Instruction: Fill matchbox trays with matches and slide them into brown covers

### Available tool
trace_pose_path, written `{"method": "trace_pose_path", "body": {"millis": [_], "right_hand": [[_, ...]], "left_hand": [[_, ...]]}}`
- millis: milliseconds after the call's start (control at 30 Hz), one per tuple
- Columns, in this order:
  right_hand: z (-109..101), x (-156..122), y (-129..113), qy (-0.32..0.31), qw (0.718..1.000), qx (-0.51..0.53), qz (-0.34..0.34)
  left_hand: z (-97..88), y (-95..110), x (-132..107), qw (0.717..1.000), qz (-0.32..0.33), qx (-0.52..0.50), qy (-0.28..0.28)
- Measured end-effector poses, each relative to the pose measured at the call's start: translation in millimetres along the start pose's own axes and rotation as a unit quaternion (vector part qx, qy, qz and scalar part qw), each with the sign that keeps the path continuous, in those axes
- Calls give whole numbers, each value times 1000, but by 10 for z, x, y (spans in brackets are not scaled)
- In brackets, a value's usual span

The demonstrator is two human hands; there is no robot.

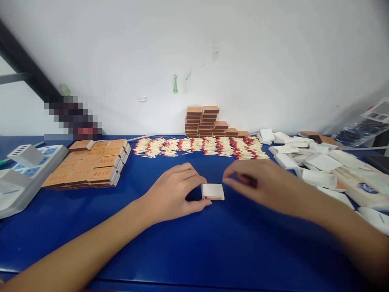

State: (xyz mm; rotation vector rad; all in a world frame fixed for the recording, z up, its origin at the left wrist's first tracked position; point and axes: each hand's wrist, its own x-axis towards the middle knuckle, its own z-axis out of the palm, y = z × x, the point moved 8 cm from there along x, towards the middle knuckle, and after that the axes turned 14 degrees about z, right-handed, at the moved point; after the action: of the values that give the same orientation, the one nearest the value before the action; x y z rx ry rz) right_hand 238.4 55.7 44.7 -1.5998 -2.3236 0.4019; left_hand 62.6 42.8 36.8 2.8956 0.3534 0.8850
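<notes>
My left hand [178, 192] grips a small white matchbox tray [213, 189] by its left end, thumb at the near side and fingers at the far side. The tray rests on the blue table with its hollow side up, and red-tipped matchsticks [212, 198] lie along its near wall; I cannot tell how many. Just right of the tray, my right hand [258, 182] hovers with thumb and fingertips drawn together. Slight blur hides whether anything is pinched there. Beyond both hands, loose matches [200, 146] are spread in a long row of small heaps.
Stacked orange matchboxes [88, 162] stand at the left beside a white power strip [45, 170]. More matchbox sleeves [202, 121] are piled against the wall. White trays [319, 162] lie heaped at the right, near a tissue pack [361, 186].
</notes>
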Motion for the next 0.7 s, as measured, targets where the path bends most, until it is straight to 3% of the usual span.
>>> {"method": "trace_pose_path", "body": {"millis": [100,233,367,533,700], "right_hand": [[-210,97,476,38,995,-60,64],[-218,158,1009,-50,980,-99,162],[-126,165,1085,-97,969,-102,203],[-34,143,1047,-124,969,-93,191],[-98,149,1166,-104,968,-115,199]], "left_hand": [[-8,-48,-17,1000,-17,-9,2],[-5,-94,-37,999,-35,-17,3],[10,-103,-47,999,-42,-23,-5],[10,-97,-48,999,-47,-25,-11],[2,-90,-47,999,-45,-27,-9]]}}
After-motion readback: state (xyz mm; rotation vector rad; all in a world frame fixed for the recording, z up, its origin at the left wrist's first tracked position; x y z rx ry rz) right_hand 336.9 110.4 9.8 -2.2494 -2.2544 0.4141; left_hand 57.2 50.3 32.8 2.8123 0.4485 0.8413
